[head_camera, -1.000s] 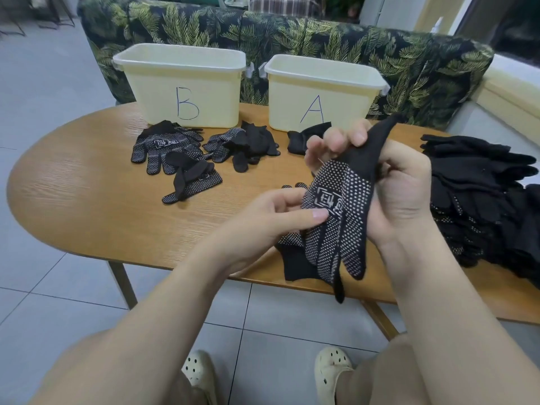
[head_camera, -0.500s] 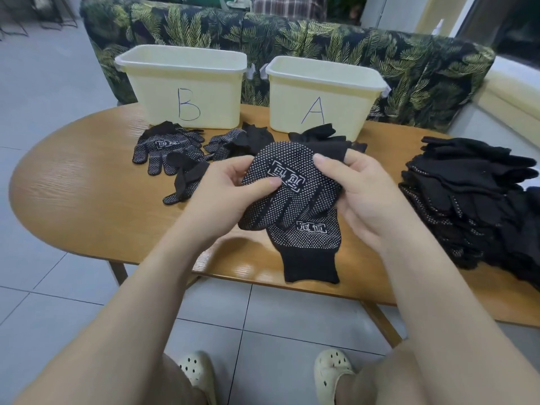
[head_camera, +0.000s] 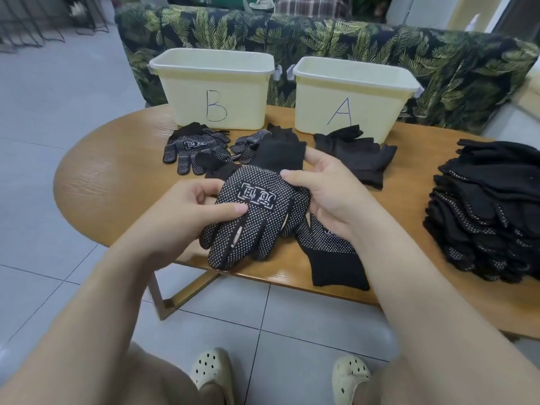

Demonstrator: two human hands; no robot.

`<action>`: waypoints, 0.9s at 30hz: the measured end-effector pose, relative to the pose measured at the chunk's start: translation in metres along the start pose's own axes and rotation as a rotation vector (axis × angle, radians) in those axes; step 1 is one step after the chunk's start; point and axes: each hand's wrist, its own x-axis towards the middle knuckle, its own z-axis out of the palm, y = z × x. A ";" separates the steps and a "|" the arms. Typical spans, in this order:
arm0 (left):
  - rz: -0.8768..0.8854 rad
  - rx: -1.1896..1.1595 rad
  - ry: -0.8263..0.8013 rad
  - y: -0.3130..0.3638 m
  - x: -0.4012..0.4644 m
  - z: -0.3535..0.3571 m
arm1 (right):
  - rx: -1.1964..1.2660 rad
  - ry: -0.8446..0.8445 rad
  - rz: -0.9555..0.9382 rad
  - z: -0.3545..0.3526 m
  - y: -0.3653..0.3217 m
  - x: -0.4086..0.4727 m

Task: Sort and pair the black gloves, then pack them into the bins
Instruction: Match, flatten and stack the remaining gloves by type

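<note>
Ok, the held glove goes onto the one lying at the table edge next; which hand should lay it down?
Probably the right hand. It pinches the held glove at the cuff end, and its wrist is already over the lying glove. The left hand grips the far side, away from it.

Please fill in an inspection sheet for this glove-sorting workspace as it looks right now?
Surface: oval wooden table.
Job's things: dotted glove held over the near edge; second glove lying under it; bin B and bin A at the back; loose gloves before them; glove stack at right.
Clutter: nothing seen.
Grip: left hand and right hand both pinch the dotted glove.
Cables: nothing seen.
Surroundings: leaf-print sofa, tiled floor.
</note>
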 end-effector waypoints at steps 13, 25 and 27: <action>-0.150 0.070 0.188 -0.014 -0.012 -0.007 | -0.338 0.141 0.128 0.014 0.034 0.032; 0.192 1.091 0.362 -0.035 0.003 0.001 | -0.978 0.237 -0.184 -0.005 0.029 0.016; 0.291 1.085 0.202 -0.035 0.009 0.002 | -1.043 0.252 -0.198 -0.016 0.026 0.007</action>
